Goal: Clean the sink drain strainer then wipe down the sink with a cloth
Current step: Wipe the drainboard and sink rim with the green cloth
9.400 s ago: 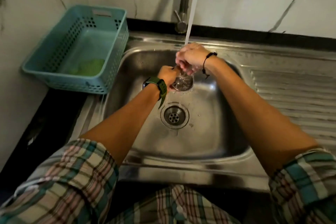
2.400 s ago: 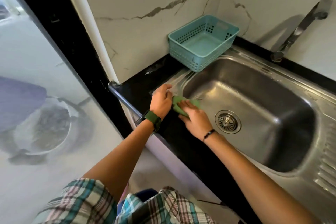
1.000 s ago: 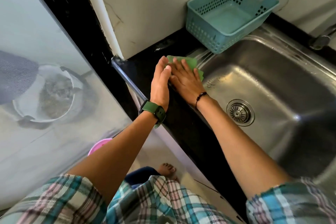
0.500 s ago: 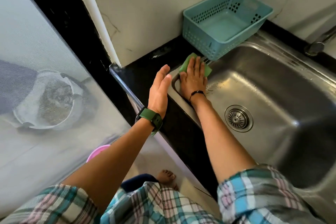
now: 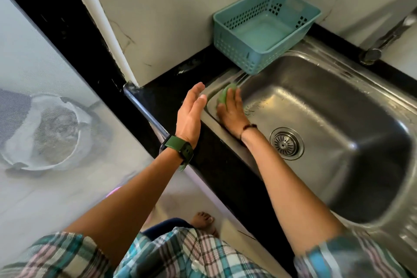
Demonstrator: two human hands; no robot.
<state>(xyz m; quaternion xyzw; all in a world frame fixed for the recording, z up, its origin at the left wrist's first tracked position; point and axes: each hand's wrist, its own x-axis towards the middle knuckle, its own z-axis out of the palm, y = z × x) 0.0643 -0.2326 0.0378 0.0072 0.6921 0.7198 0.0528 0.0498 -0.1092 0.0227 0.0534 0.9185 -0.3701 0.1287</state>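
Two hazards beside the basket [image 5: 239, 52]: right hand [image 5: 231, 113], fingers flat, pressing cloth [image 5: 223, 96], may nudge it; left hand [image 5: 190, 111] open, empty.

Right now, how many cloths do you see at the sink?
1. The green cloth lies under the right hand, pressed on the sink's near-left corner. The blue basket looks empty; its near wall may hide something.

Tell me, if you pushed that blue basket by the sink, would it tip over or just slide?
Probably slide. The blue basket looks low and wide with a flat bottom, so it likely won't tip. It seems light, being thin holed plastic with nothing visible inside. One corner overhangs the sink rim, so a hard shove toward the basin might drop it in.
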